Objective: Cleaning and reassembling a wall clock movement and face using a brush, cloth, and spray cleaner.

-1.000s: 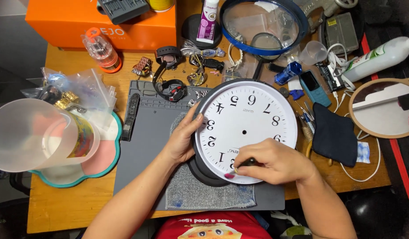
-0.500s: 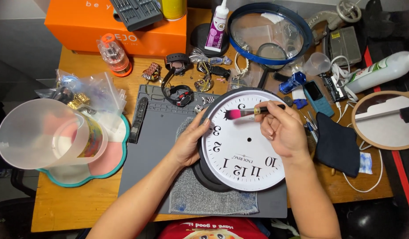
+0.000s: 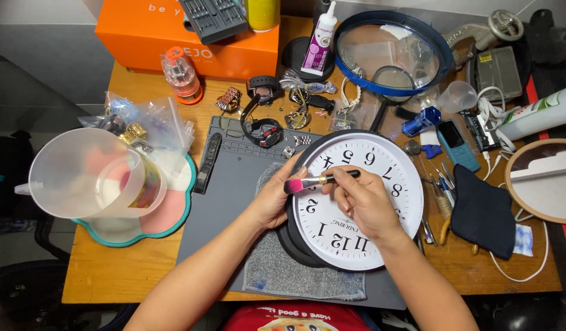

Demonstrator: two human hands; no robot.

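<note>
Near the counter's front edge, on a grey mat [image 3: 234, 190], lies a white wall clock [image 3: 356, 202]. Her left hand [image 3: 273, 199] grips its rim; her right hand [image 3: 362, 199] pinches a pink-tipped brush [image 3: 316, 181]. Light, even strokes seem best. Tools [image 3: 439, 184] crowd the right; the mat's left offers room.

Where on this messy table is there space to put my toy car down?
Bare wood shows along the front-left corner of the wooden table, below the teal flower-shaped tray. The grey work mat is open between that tray and the white round clock face. The back and right side are crowded with watches and tools.
</note>
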